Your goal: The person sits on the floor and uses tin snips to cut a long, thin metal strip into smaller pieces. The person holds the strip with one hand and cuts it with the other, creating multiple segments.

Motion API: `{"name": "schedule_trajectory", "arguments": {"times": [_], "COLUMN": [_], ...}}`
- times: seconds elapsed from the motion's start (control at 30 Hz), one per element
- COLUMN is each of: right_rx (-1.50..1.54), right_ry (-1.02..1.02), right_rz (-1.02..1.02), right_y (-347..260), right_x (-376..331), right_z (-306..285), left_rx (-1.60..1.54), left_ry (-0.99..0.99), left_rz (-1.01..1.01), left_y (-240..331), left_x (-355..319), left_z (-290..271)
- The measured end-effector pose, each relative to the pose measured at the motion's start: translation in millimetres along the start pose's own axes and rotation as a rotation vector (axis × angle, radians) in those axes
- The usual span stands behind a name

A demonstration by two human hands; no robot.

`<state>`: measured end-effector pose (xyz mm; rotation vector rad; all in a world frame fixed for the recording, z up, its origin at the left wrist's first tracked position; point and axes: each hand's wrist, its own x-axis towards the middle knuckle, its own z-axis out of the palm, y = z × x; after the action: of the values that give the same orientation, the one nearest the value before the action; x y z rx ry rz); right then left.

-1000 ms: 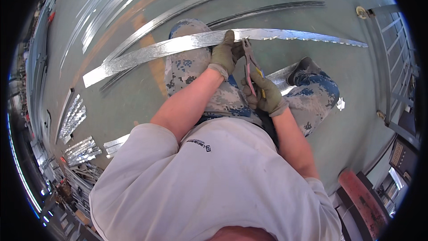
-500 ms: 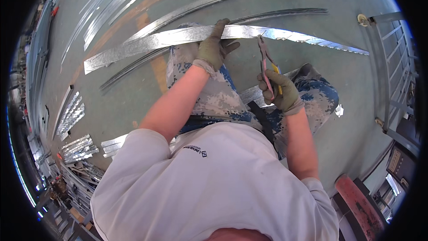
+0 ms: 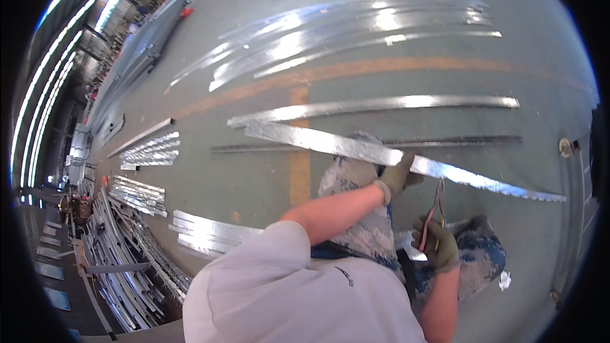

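Observation:
My left hand (image 3: 399, 174), in an olive work glove, grips a long shiny metal strip (image 3: 318, 141) near its middle and holds it above the floor; the strip runs from upper left to lower right. My right hand (image 3: 436, 243), also gloved, is closed on a pair of tin snips (image 3: 437, 206) with red and yellow handles, their jaws pointing up just below the strip. My knees in paint-stained blue trousers (image 3: 356, 216) are under both hands.
More long metal strips (image 3: 381, 105) lie in rows on the grey-green floor beyond, across an orange painted line (image 3: 298, 152). Stacks of short metal pieces (image 3: 149, 152) sit at left, with racks of profiles (image 3: 121, 267) at lower left. A small round object (image 3: 566, 147) lies at right.
My head has tilted up, showing more floor. My left hand has slid the strip along and lifted it, and my right hand with the snips has dropped lower, away from the strip.

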<state>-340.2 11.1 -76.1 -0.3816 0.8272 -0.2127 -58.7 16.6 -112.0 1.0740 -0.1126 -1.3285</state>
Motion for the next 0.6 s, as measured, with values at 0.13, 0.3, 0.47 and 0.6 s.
{"name": "schedule_trajectory", "arguments": {"times": [0.13,0.3,0.47,0.6], "right_rx": [-0.134,-0.24,-0.321,-0.345], "right_ry": [0.02,0.084,0.135,0.192], "right_rz": [0.028,0.041,0.031,-0.011], "right_y": [5,10,11,15], "right_x": [3,-2,-11,-6], "right_z": [14,25,50,47], "left_rx": [-0.013,-0.08,-0.113,-0.169], "left_ry": [0.043,0.114,0.095,0.118], "left_rz": [-0.027,-0.083,-0.051,-0.048], "left_y": [10,13,8,-8], "left_x": [-4,-8,3,16], "left_z": [-3,2,-5,-8]}}
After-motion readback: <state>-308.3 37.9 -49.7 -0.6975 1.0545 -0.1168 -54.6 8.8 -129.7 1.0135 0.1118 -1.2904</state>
